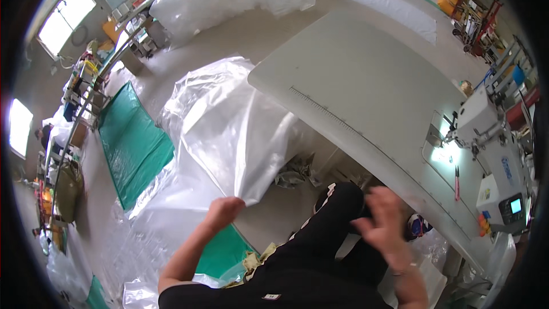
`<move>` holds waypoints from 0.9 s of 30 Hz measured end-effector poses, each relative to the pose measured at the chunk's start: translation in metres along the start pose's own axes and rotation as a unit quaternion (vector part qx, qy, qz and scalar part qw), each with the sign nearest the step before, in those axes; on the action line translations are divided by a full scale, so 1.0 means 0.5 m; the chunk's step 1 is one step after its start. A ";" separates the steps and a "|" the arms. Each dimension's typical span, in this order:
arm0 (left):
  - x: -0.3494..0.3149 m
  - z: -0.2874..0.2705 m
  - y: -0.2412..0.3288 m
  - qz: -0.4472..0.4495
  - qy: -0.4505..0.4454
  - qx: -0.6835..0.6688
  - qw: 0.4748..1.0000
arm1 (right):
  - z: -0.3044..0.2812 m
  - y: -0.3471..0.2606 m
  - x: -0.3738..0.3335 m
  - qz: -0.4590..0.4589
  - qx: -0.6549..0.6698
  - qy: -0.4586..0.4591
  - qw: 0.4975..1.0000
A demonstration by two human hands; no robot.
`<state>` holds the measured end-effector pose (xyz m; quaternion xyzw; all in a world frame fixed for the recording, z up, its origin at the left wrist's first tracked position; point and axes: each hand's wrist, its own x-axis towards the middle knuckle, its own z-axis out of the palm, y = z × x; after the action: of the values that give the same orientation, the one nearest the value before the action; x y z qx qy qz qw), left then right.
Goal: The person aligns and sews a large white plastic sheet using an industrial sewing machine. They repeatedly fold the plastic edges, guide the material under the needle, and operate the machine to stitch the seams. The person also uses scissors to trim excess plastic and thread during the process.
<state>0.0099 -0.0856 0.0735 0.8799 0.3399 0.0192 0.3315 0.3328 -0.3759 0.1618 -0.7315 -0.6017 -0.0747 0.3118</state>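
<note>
A large clear plastic sheet (pixel 229 120) drapes from the side of the table down to the floor on my left. My left hand (pixel 225 212) is closed on a gathered edge of that sheet, pulling it into folds. My right hand (pixel 384 217) is raised above my legs near the table's front edge, slightly blurred, with its fingers apart and nothing in it. To the right, an industrial sewing machine (pixel 486 120) with a lit work area stands on the pale table (pixel 366 74). Pink-handled snips (pixel 457 186) lie beside its needle area.
Green sheeting (pixel 134 143) lies on the floor at left. A big heap of clear plastic (pixel 223 0) sits at the back. Cluttered racks line the left wall, where other people are partly visible. A red hand truck (pixel 483 26) stands at far right.
</note>
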 end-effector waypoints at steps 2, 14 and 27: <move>-0.066 -0.027 0.133 0.018 -0.003 -0.068 0.998 | 0.064 -0.118 0.050 -0.016 0.132 -0.143 0.981; -0.299 -0.353 0.432 0.334 0.371 0.209 0.841 | 0.077 -0.125 0.040 0.104 0.066 0.255 0.959; -0.115 -0.248 0.769 0.469 0.271 0.227 0.809 | -0.369 -0.262 0.107 -0.044 0.154 0.258 0.953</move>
<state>0.1590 -0.2612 0.4105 0.9416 -0.0439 0.3322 -0.0326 0.2747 -0.4216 0.3823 -0.6034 -0.5363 -0.1815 0.5616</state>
